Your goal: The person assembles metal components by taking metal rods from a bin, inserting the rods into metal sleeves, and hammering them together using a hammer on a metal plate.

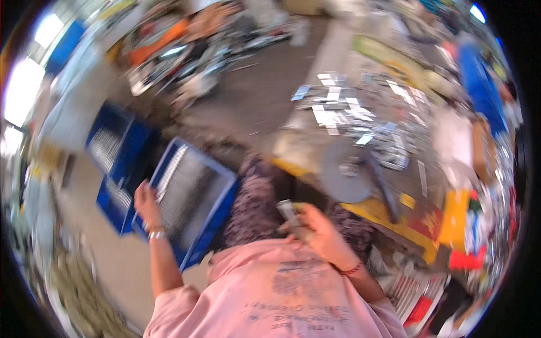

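My right hand is closed on a small silvery metal piece in front of my pink shirt. Over the left rim of a blue crate is my left hand, its blurred fingers somewhat apart and no object visible in them. Rows of thin silvery pieces line the crate beside that hand. To the right, many small shiny metal pieces lie heaped on a worktable. Near its edge sits a grey round disc with a dark bar beside it.
More blue crates stand at the left, one holding similar pieces. A pile of scrap strips covers the far left floor. Yellow packaging and a red item lie at the right. Pale sacks line the left side.
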Tool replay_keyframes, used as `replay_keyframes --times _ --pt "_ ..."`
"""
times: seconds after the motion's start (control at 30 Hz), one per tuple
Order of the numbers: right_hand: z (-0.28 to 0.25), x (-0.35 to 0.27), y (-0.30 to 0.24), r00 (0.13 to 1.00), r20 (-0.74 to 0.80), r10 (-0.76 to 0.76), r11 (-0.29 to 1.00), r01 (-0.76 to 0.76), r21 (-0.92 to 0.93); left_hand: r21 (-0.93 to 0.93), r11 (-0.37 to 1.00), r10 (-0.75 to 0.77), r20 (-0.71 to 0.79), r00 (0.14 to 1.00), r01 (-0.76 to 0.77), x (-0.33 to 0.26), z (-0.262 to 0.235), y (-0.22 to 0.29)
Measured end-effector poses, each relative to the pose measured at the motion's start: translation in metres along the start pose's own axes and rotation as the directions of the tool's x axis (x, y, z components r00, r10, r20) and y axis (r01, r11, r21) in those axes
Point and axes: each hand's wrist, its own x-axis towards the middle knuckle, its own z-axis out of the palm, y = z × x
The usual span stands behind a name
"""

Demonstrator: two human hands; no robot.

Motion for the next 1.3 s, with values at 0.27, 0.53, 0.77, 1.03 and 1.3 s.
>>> replay_keyframes --times 0.27,0.53,0.77,1.03,1.3 --pt "0.005 -0.018 -0.017 0.973 -0.103 -0.207 0.976 0.212 0.042 -0.325 0.896 0.434 0.784 0.443 -0.303 -0.156 0.106 0.233" --pt "-0.007 -0.038 0.001 0.903 -0.344 -0.257 0.939 0.317 0.130 -0.445 0.895 0.431 0.873 0.226 0.013 -0.213 0.145 0.257" --pt "-0.031 -0.082 -0.039 0.529 -0.394 -0.752 0.625 0.382 -0.681 -0.430 0.898 0.420 0.780 0.464 -0.090 -0.195 0.136 0.252" --pt "-0.134 -0.170 -0.032 0.013 -0.659 -0.752 0.521 -0.602 -0.606 -0.442 0.869 0.492 0.736 0.465 -0.221 -0.183 0.159 0.246" --pt "-0.161 -0.168 -0.045 0.151 -0.428 -0.891 0.215 -0.690 -0.691 -0.363 0.816 0.560 0.690 0.459 -0.450 -0.175 0.160 0.248"
